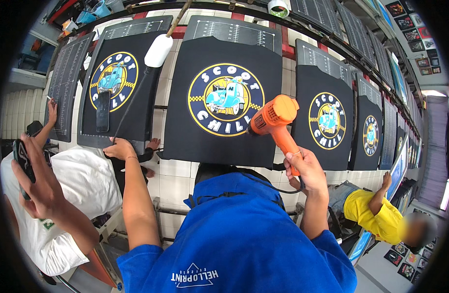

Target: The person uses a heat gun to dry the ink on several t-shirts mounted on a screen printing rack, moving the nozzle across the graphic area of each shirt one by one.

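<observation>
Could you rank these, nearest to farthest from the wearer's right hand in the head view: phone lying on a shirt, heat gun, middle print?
1. Heat gun: in the right hand.
2. Middle print: ahead, leftward.
3. Phone: farther left, past the print.

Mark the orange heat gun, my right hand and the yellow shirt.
Orange heat gun (275, 119), head view: main body.
Right hand (308, 168), head view: middle of the hand.
Yellow shirt (372, 218), head view: middle of the fabric.

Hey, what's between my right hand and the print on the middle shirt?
In the head view, the heat gun: your right hand grips its handle, and its nozzle overlaps the print at lower right.
</observation>
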Action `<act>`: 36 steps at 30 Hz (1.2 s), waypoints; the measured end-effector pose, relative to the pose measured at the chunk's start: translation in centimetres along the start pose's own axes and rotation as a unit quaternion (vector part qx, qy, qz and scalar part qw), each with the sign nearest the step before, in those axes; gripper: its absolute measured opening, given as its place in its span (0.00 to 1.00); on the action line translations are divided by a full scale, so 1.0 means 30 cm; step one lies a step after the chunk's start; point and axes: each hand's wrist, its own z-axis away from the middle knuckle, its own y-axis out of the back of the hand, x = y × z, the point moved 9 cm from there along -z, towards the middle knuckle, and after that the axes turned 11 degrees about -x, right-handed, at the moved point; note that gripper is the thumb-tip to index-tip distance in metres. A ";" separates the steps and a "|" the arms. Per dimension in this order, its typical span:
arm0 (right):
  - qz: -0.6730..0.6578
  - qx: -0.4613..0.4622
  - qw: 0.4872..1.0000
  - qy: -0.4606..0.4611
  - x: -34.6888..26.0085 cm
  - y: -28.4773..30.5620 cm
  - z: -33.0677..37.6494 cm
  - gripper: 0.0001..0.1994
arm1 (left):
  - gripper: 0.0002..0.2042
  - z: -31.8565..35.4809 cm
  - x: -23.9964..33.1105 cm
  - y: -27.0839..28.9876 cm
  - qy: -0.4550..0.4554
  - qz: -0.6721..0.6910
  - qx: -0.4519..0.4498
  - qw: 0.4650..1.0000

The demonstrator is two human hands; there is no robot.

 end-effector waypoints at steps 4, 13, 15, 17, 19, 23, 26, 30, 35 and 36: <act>0.048 0.008 0.999 -0.006 0.007 -0.021 0.000 0.11 | 0.37 -0.029 -0.025 -0.006 -0.016 -0.016 0.018 1.000; 0.038 -0.018 0.999 -0.019 0.022 -0.034 -0.020 0.11 | 0.37 -0.004 -0.010 -0.010 0.001 -0.017 0.013 1.000; 0.043 -0.038 0.998 -0.041 0.023 -0.028 -0.025 0.11 | 0.37 0.003 -0.003 -0.001 0.014 -0.021 0.001 1.000; 0.034 -0.025 0.999 0.003 0.000 -0.041 -0.049 0.11 | 0.37 -0.002 -0.003 -0.007 0.010 -0.017 -0.003 1.000; 0.033 -0.007 0.999 0.031 -0.008 -0.046 -0.066 0.11 | 0.37 -0.003 -0.005 -0.007 0.009 -0.016 0.000 1.000; 0.055 -0.041 0.997 -0.037 -0.004 -0.042 -0.063 0.12 | 0.36 0.006 0.004 -0.003 0.008 -0.023 0.006 1.000; 0.042 -0.035 0.999 0.003 -0.008 -0.043 -0.084 0.12 | 0.36 0.000 -0.001 -0.006 0.004 -0.017 0.001 1.000; 0.057 -0.048 0.997 0.008 -0.007 -0.072 -0.102 0.14 | 0.36 -0.010 -0.002 0.005 -0.032 -0.037 0.042 0.998; 0.063 -0.068 0.995 -0.045 0.007 -0.081 -0.064 0.12 | 0.36 0.013 0.013 -0.001 0.006 -0.011 -0.006 1.000; 0.060 -0.065 0.996 -0.028 0.009 -0.081 -0.069 0.12 | 0.36 0.011 0.016 -0.001 0.008 -0.006 -0.010 1.000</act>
